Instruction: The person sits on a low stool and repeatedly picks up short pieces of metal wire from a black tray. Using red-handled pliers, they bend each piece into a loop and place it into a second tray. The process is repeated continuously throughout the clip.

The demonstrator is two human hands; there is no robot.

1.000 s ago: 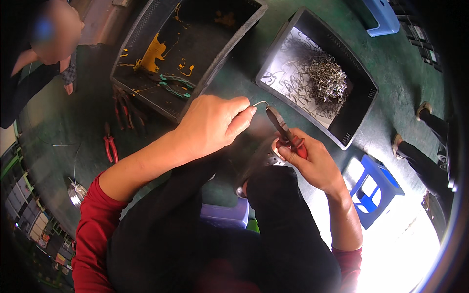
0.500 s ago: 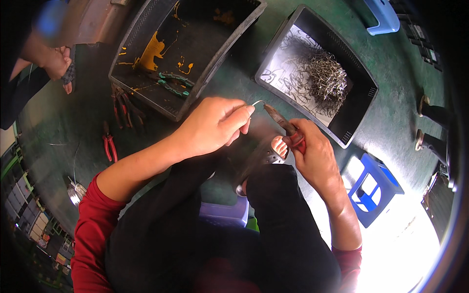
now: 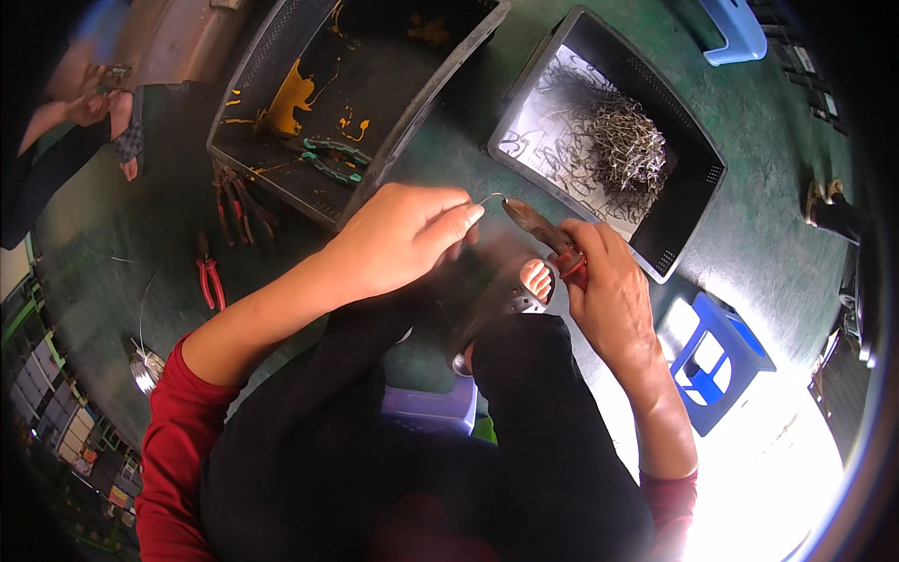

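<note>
Left hand [image 3: 403, 239]: thumb and forefinger pinched on a thin wire [image 3: 490, 196], just left of the pliers [image 3: 534, 224]. Right hand [image 3: 613, 295]: fingers wrapped around the pliers' handles [image 3: 572, 266]. The wire looks light and springy, probably best pinched near its bend. Up-right of the pliers, a crate [image 3: 691, 195] holds bent wires [image 3: 629, 150].

"There's the wire [image 3: 492, 195], thin, silvery, arching in a small curve!"
"Right end at the tip of the pliers [image 3: 540, 229]; gripped or not, too small to tell!"
"Dark-headed, red-handled, and slanting, tip up to the left!"
</note>
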